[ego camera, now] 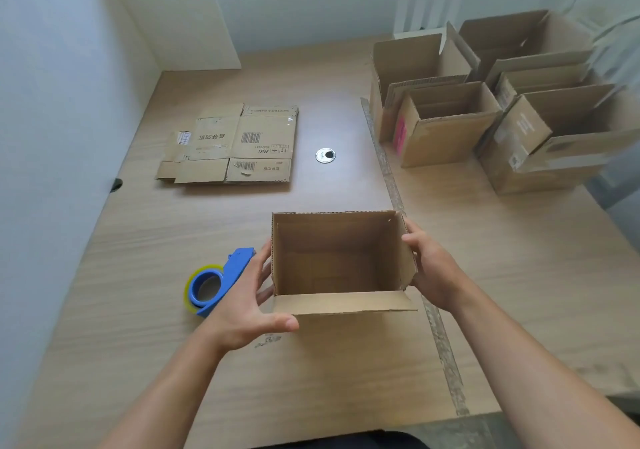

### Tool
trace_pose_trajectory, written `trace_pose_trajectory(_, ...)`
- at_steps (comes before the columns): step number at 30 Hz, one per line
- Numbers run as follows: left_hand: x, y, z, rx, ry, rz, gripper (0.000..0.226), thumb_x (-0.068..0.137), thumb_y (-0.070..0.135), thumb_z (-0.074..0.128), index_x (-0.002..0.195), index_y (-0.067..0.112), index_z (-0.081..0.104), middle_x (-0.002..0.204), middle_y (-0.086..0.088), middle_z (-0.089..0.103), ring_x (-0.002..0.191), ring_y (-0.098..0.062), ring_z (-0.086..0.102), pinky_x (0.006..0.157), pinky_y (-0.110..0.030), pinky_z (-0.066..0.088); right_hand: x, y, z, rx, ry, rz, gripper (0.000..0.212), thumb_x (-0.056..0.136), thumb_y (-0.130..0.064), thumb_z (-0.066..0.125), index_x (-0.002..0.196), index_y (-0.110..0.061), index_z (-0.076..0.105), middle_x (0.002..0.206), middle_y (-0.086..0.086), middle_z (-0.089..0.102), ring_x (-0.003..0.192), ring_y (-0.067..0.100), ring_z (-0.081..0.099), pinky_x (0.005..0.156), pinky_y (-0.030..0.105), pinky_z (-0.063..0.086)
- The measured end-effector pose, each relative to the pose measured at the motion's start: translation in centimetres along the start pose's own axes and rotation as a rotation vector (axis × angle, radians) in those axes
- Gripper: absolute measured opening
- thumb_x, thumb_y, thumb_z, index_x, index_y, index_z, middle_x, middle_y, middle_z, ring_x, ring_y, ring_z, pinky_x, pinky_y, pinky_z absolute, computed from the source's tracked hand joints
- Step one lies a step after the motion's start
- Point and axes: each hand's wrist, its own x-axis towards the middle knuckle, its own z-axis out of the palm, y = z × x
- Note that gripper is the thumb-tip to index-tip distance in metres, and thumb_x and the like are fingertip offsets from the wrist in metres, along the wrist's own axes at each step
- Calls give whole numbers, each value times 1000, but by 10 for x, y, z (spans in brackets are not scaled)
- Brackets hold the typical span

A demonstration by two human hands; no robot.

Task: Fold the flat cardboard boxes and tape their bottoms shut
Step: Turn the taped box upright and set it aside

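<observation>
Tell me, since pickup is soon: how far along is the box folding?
Done: several folded boxes stand at far right. In hand: an open-topped box held between left hand and right hand; its underside is hidden. Left: the flat cardboard at far left; tape dispenser lies nearby.

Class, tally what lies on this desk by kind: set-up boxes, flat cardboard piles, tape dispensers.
Set-up boxes: 6 (held box, five at right)
Flat cardboard piles: 1
Tape dispensers: 1
Total: 8
</observation>
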Motion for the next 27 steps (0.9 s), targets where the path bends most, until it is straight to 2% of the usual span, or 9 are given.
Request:
trace_pose_trajectory(4,6,-2,-4,125,-3,12,123,60,38,94,154,45,15,154,15,37,140,-18,41,109,-38,44,1,1,-4,6,-6,-12,55,83,-24,38,131,-46,57,84,-16,62,69,0,56,52,23,46)
trace_pose_trajectory(7,11,-1,-3,88,208,49,80,68,42,83,132,63,40,129,18,61,121,-14,61,90,-28,55,-4,4,-3,-23,-38,-26,54,87,-32,40,137,-51,49,104,-19,66,86,-2,63,60,23,51)
trace_pose_trajectory(9,15,-2,0,84,302,52,64,69,46,76,123,63,46,120,20,66,108,-11,67,87,-28,56,-8,4,-1,-36,-53,-35,55,86,-35,40,137,-55,46,117,-16,65,101,0,62,67,26,53)
trace_pose_trajectory(12,21,-8,4,130,378,-7,61,69,54,72,122,58,42,113,22,67,98,-10,69,87,-33,53,-11,3,1,-48,-61,-32,55,86,-44,44,139,-59,41,140,-18,54,122,1,54,84,38,53)
trace_pose_trajectory(16,24,-10,8,183,424,-16,51,77,50,68,123,53,47,104,22,69,85,1,66,74,-12,47,-14,8,5,-92,-11,-46,53,87,-67,50,138,-67,34,151,-27,37,137,-2,39,98,41,50)
trace_pose_trajectory(20,17,-25,9,15,321,-46,71,69,42,80,133,29,51,115,5,70,105,-13,69,82,-21,54,-20,28,-2,40,104,-94,70,73,-87,52,137,-60,44,145,-20,49,132,5,49,99,45,50)
trace_pose_trajectory(22,13,-34,10,9,298,-104,65,66,42,83,124,30,55,114,7,70,109,-14,66,81,-21,54,-27,45,-7,96,121,-78,63,78,-78,54,136,-53,50,142,-13,55,130,10,52,98,46,49)
trace_pose_trajectory(24,11,-41,14,55,300,-137,57,71,38,79,123,30,55,115,15,69,112,-8,63,80,-17,53,-35,62,-10,55,137,-46,44,85,-52,56,130,-53,56,138,-13,59,128,9,54,94,40,49)
trace_pose_trajectory(27,15,-45,23,64,372,-151,45,82,28,76,122,31,57,113,19,69,111,-4,63,78,-13,51,-45,76,-5,-106,103,-38,59,77,-28,54,127,-60,53,139,-24,54,130,-2,48,96,30,47)
